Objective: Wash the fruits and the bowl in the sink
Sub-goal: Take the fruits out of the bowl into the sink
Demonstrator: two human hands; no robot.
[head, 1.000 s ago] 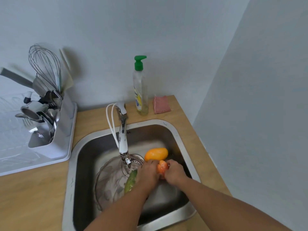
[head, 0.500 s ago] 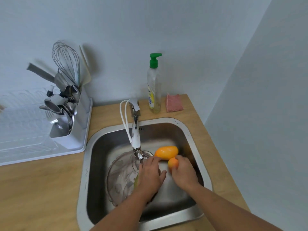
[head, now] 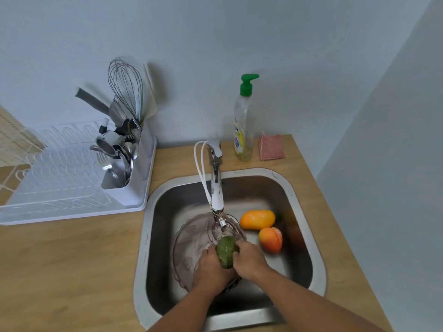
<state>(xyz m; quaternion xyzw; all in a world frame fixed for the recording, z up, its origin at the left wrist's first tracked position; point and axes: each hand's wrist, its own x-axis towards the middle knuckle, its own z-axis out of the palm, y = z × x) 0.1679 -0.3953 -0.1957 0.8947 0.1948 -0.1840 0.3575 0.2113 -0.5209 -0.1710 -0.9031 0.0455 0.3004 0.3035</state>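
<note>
A green fruit (head: 226,250) is held between my left hand (head: 212,269) and my right hand (head: 249,261), just below the tap spout (head: 217,202). Both hands grip it over a clear glass bowl (head: 189,245) that sits in the steel sink (head: 304,238). My left hand covers part of the bowl. An orange-yellow mango (head: 257,219) lies on the sink floor at the right. A round orange-red fruit (head: 271,239) rests beside it, just right of my right hand and apart from it.
A dish soap bottle (head: 243,125) with a green pump and a pink sponge (head: 272,147) stand behind the sink. A white dish rack (head: 72,185) with a utensil holder (head: 129,149) sits on the wooden counter (head: 60,271) at the left. A wall rises close on the right.
My right hand let go of the orange-red fruit, which now lies beside the mango. Both hands have come together on the green fruit and lifted it under the tap.
</note>
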